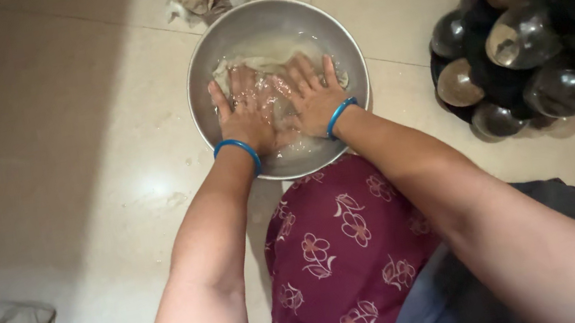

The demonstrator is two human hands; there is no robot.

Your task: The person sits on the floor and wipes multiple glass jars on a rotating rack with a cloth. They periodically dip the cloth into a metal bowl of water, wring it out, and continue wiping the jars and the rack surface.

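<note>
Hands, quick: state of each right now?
Left hand: open, flat, pressing wet cloth in steel bowl.
Right hand: open, flat, pressing same cloth.

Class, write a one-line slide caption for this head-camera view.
Both hands, left hand and right hand, press a wet cloth in a steel bowl on a tiled floor.

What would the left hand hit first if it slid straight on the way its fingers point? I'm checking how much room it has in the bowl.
Probably the wet cloth bunched just beyond the left hand, then the far wall of the steel bowl; depth is unclear.
</note>
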